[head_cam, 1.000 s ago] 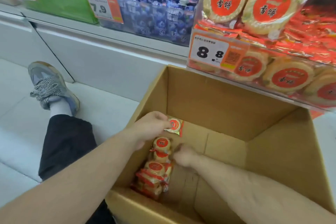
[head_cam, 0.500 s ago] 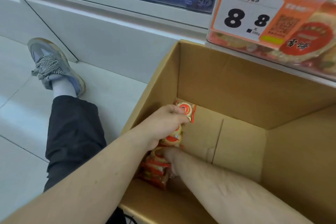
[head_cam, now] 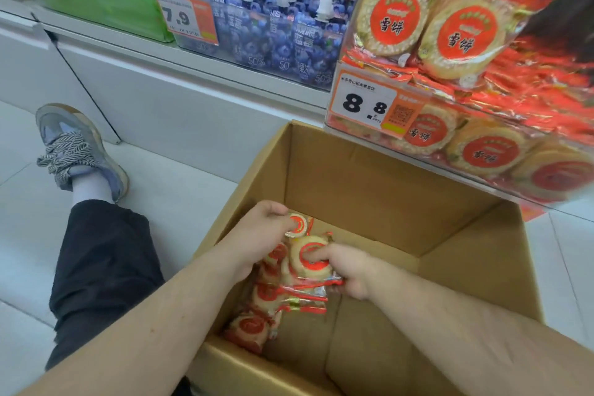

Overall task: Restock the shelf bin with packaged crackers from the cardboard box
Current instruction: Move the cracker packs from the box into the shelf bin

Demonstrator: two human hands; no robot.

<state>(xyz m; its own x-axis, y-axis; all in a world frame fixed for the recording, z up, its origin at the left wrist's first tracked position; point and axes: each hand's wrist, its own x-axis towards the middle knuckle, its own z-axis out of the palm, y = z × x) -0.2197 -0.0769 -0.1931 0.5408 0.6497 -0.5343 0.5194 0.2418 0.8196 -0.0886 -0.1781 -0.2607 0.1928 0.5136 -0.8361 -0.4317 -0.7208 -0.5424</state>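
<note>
Down on the pale tiled floor (head_cam: 180, 202) sits a big open cardboard box (head_cam: 369, 190), pushed up against the white base of the shelf (head_cam: 180, 96), and both bare forearms reach into it from the near edge. Above the box's far right corner hangs the clear shelf bin (head_cam: 530, 183), piled with round crackers in red wrappers, two packs (head_cam: 427, 26) standing upright on top of the heap. To the left of that bin on the same shelf stands a bin of blue pouches with white caps (head_cam: 273, 19), and further left a green bin (head_cam: 106, 6). A leg in dark trousers (head_cam: 99, 270) stretches along the floor left of the box, ending in a grey shoe (head_cam: 77, 148) with striped laces. Inside the box, a row of cracker packs (head_cam: 273, 302) lies against the left wall, running from the near corner toward the middle. The left hand (head_cam: 257, 235) is curled round a small cracker pack (head_cam: 299, 224) at the far end of that row, thumb and fingers pinching it. The right hand (head_cam: 350, 270) grasps another cracker pack (head_cam: 310, 262) just beside it, thumb pressed on its red label, fingers underneath. An orange price tag (head_cam: 369, 104) reading 8.8 is fixed to the front of the cracker bin, and another (head_cam: 186, 18) reading 7.9 to the pouch bin.
</note>
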